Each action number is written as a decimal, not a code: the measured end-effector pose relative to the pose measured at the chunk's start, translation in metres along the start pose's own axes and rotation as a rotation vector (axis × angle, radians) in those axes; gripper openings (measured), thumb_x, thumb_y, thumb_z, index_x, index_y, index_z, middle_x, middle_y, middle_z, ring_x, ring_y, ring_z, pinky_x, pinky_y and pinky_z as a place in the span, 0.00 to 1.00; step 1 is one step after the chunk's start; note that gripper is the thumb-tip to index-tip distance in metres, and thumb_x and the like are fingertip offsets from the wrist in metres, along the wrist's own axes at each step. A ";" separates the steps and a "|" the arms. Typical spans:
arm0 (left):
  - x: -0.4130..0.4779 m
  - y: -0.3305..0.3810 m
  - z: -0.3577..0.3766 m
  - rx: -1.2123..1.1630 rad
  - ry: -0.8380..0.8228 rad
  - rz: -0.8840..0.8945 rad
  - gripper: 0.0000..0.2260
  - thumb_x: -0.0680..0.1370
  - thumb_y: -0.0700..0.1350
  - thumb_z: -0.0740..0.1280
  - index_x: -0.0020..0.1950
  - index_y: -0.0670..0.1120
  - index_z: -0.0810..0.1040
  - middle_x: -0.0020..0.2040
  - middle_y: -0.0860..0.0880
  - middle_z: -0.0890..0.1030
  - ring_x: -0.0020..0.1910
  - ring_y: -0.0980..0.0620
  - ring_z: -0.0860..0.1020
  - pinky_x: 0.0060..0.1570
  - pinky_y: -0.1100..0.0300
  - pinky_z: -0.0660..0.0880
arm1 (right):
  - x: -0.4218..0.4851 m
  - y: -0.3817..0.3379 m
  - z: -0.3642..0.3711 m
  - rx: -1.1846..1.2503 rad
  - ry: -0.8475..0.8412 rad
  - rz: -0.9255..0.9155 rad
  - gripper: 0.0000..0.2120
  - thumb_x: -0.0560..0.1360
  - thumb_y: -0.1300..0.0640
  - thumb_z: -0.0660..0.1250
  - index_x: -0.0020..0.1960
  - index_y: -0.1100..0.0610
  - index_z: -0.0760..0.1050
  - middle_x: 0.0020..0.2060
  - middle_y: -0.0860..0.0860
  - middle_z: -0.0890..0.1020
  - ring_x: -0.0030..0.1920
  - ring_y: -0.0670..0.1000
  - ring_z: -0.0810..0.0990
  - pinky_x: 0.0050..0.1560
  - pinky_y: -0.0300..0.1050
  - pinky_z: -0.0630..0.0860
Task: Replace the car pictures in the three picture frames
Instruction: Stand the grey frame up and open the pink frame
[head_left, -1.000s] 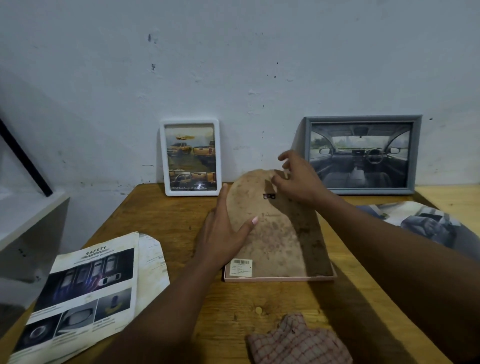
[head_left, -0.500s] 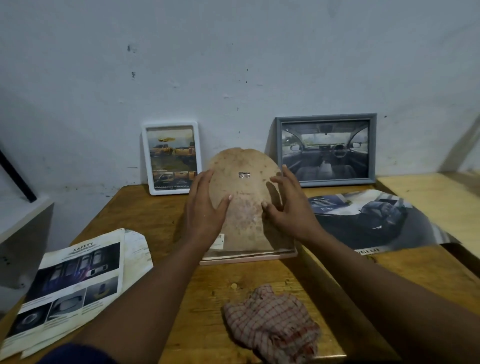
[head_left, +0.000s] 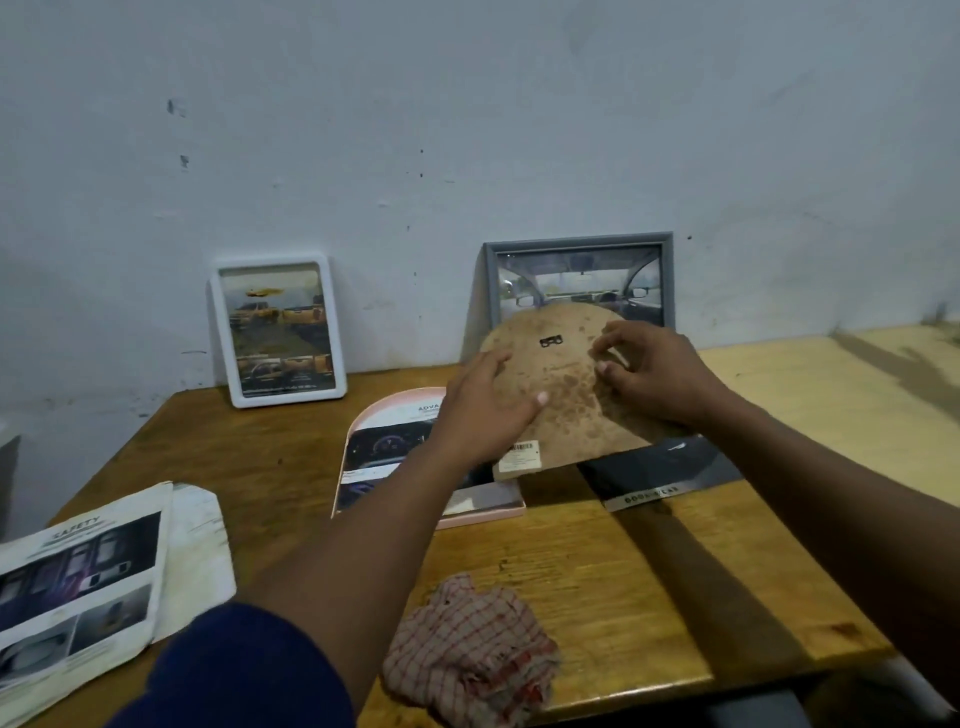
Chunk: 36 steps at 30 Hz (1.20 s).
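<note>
Both my hands are on the backing board (head_left: 561, 395). My left hand (head_left: 483, 410) clasps its left edge with the thumb laid across the brown face. My right hand (head_left: 654, 374) pinches the right side with curled fingers. I use two hands because the board is thin, and a grip on each side keeps it from flexing or swinging.

The board is off the pink frame (head_left: 363, 431) and tilted up, rounded end towards the wall. Its straight lower edge is down near the frame's right corner, though I can't tell whether it touches. The frame lies face down on the worktop (head_left: 260, 467) so the glass stays put with the back open. The old car picture (head_left: 389, 452) is bare inside it, ready to be taken out.

My judgement is that this frame is mid-swap. Next the board needs setting aside where it won't cover anything I need. A dark car sheet (head_left: 660, 473) lies just beside the frame on the right, under the board, handy as a likely replacement.

The white frame (head_left: 280, 330) and the grey frame (head_left: 576, 243) stand propped against the wall, out of the working space, both showing car pictures. A safety leaflet (head_left: 78, 577) sits at the left edge. A checked cloth (head_left: 467, 654) lies near me, probably for wiping the glass.
</note>
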<state>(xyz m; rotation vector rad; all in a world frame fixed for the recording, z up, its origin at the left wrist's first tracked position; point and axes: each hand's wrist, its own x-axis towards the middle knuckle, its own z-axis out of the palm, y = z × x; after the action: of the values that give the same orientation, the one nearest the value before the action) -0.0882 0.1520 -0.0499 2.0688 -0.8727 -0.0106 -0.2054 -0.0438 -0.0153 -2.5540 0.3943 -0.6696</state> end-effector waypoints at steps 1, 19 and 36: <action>-0.001 0.001 0.011 0.003 -0.038 -0.019 0.35 0.75 0.61 0.73 0.78 0.53 0.66 0.76 0.50 0.69 0.73 0.48 0.69 0.70 0.46 0.70 | -0.003 0.010 -0.001 -0.012 -0.015 0.022 0.10 0.77 0.54 0.69 0.59 0.50 0.79 0.64 0.51 0.77 0.59 0.51 0.75 0.51 0.44 0.70; -0.013 -0.027 0.035 0.648 -0.268 0.088 0.31 0.81 0.62 0.62 0.80 0.52 0.60 0.72 0.43 0.75 0.72 0.41 0.68 0.70 0.46 0.65 | -0.032 0.035 0.067 -0.315 -0.270 0.146 0.14 0.80 0.50 0.58 0.64 0.45 0.73 0.65 0.51 0.76 0.68 0.59 0.66 0.65 0.58 0.60; -0.047 -0.121 -0.069 0.255 0.081 -0.236 0.25 0.83 0.54 0.63 0.79 0.56 0.62 0.76 0.48 0.70 0.71 0.45 0.72 0.64 0.43 0.76 | -0.003 -0.088 0.149 -0.180 -0.443 -0.009 0.35 0.77 0.39 0.64 0.78 0.48 0.56 0.77 0.54 0.64 0.77 0.58 0.59 0.75 0.64 0.54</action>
<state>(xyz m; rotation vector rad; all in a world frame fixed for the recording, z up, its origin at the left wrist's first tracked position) -0.0320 0.2745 -0.1081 2.3838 -0.6012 0.0598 -0.1167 0.0867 -0.0867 -2.7737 0.3001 -0.0598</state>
